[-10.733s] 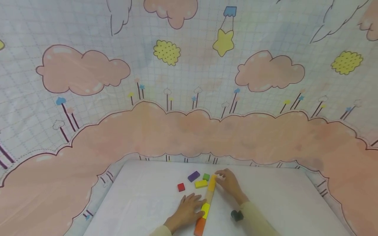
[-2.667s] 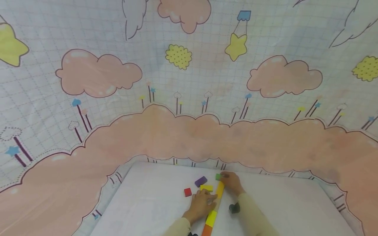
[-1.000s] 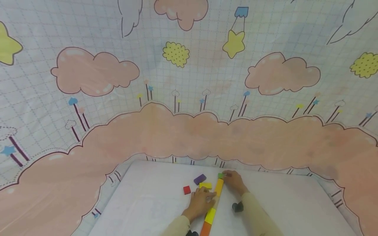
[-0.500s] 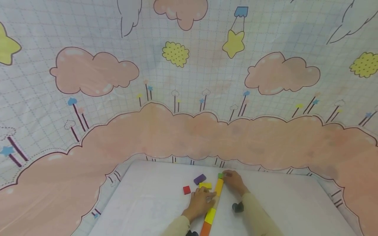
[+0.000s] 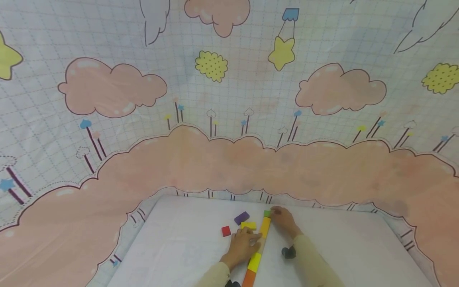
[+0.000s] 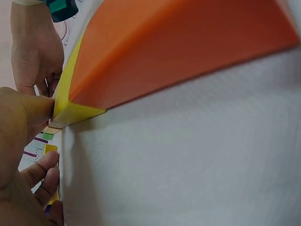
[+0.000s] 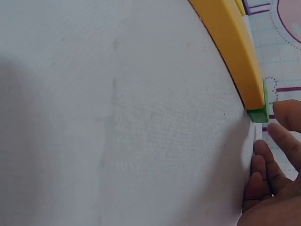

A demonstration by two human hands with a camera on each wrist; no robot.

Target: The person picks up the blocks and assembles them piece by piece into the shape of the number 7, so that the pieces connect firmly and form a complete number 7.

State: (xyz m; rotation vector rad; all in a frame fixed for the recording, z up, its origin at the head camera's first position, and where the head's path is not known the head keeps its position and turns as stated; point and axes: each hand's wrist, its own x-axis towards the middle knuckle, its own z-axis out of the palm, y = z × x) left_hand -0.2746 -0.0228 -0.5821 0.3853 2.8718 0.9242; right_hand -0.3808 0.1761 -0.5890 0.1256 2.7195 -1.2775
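A straight row of blocks runs away from me in the head view: an orange block (image 5: 249,278), a yellow block (image 5: 254,262), a pale tan block (image 5: 262,246), an amber block (image 5: 265,227) and a small green block (image 5: 267,213) at the far end. My left hand (image 5: 241,246) rests against the row's left side, index finger and thumb touching it around the tan block. Beside the green block is my right hand (image 5: 284,220); the right wrist view shows its thumb and index finger (image 7: 284,141) parted, with a small gap to the green block (image 7: 258,115).
Left of the row lie a purple block (image 5: 242,218), a second yellow block (image 5: 248,226), partly behind my left hand, and a red block (image 5: 226,231). The white tabletop (image 5: 172,239) ends at a patterned cloth backdrop (image 5: 229,163). Dark wrist devices (image 5: 288,252) sit on both forearms.
The green block went from left of the row to its far end, brought by my right hand. My left hand moved farther up the row. Over the last second, almost nothing moved.
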